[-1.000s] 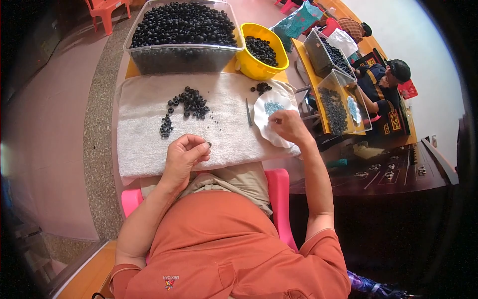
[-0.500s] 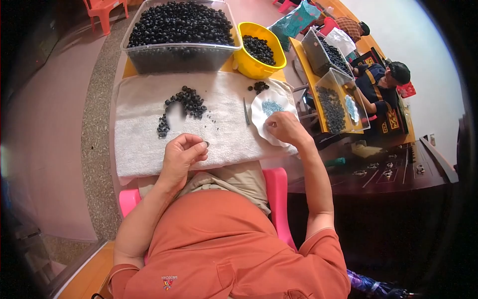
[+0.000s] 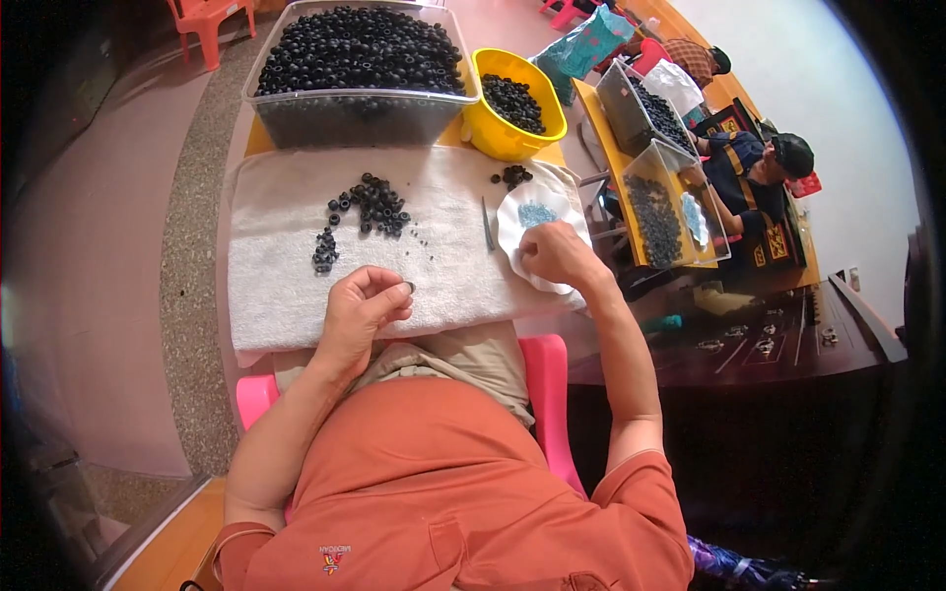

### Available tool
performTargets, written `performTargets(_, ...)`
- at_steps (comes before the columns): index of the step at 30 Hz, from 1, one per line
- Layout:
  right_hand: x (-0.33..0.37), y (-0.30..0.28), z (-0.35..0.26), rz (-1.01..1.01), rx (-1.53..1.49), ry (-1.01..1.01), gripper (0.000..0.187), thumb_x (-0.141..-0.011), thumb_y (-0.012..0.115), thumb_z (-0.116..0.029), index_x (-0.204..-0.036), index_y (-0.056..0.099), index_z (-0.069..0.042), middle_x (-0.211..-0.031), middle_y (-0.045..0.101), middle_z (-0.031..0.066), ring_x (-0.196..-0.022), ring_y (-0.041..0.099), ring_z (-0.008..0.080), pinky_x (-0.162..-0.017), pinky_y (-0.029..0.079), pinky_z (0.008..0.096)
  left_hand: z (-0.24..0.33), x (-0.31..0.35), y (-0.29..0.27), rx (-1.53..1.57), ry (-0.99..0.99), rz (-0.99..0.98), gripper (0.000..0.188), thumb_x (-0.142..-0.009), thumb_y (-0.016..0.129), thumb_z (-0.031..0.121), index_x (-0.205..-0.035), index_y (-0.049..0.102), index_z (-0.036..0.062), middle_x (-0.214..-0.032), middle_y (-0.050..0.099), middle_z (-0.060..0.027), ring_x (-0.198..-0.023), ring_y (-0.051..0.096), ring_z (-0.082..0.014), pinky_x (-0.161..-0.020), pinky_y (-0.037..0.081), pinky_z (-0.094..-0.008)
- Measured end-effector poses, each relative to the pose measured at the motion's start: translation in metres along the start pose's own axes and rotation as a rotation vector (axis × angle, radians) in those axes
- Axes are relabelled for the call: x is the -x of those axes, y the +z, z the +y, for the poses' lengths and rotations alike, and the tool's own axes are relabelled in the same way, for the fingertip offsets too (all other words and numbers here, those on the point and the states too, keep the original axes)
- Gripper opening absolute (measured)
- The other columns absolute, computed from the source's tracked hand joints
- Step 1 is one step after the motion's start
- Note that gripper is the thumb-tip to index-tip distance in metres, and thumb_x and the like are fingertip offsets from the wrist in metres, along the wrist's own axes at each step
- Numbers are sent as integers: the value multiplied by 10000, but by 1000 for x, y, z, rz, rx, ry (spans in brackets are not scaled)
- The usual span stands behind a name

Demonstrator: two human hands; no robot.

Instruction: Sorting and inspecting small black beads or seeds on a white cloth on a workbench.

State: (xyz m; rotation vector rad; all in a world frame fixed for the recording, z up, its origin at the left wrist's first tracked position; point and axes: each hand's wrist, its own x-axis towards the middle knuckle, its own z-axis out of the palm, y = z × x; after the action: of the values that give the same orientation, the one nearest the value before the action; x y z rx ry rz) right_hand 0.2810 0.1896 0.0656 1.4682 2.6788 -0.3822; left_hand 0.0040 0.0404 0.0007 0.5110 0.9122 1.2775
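My left hand (image 3: 365, 305) is above the near part of a white towel (image 3: 281, 305), with a small black ring-like piece (image 3: 410, 287) pinched between thumb and fingertips. Over a white wavy-rimmed plate (image 3: 509, 219) at the right, my right hand (image 3: 557, 254) has its fingers drawn together; they hide whatever may be between them. Tiny light-blue pieces (image 3: 536, 213) lie in the plate just beyond that hand. Past my left hand, a loose pile of black ring-like pieces (image 3: 379, 205) spreads over the towel. Dark tweezers (image 3: 487, 224) rest left of the plate.
A big clear bin (image 3: 360, 120) full of black pieces stands at the back, beside a yellow basin (image 3: 522, 144) holding more. A few black pieces (image 3: 512, 176) lie beyond the plate. At the right, a co-worker (image 3: 749, 172) sits by clear boxes (image 3: 675, 202).
My right hand has shifted slightly left over the plate. A blurred whitish patch at the black pile is gone. My left hand stays put with its piece.
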Motion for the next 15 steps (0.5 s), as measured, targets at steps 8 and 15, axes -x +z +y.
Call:
performTargets(8,9,2,3,380,-257,-194,149,-794,630,-30,-926,675,23,-875,657,156,-759,667,282,-699,529,338,2,1,0,-21,-1,7,147,-868,696,104,-968,611,37,-881,659,-52,-776,637,-113,-715,551,-256)
performTargets(15,6,42,-33,274,-906,-212,133,-906,574,39,-1029,624,34,-889,606,68,-769,643,141,-707,519,238,0,0,0,-13,-9,4,128,-869,697,82,-957,616,36,-845,659,-37,-741,634,-98,-698,547,-236)
